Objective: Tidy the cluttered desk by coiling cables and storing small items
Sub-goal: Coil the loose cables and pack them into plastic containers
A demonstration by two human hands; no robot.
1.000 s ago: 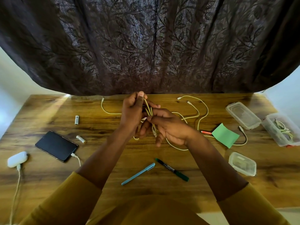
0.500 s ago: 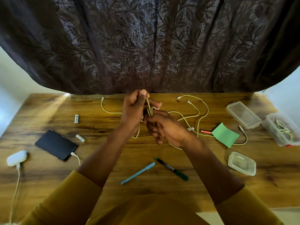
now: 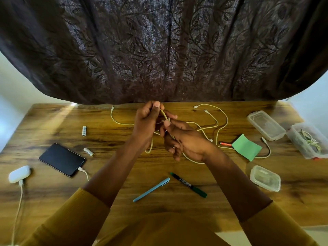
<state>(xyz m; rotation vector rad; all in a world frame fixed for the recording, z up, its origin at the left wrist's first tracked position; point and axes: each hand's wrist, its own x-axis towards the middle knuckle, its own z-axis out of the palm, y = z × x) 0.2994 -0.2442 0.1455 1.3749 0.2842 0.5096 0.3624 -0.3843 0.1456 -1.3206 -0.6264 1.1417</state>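
The pale yellow cable [image 3: 222, 128] was bunched into a few strands between both hands above the wooden desk [image 3: 53, 125], its loose lengths trailing out across the wood to the right of the fingers. The left hand [image 3: 147, 121] pinched the top of the strands between thumb and curled fingers, and the right hand [image 3: 184, 139] gripped them just below. Nearer the person than the fingers lay a blue pen [image 3: 151, 189] and a green marker [image 3: 189, 185].
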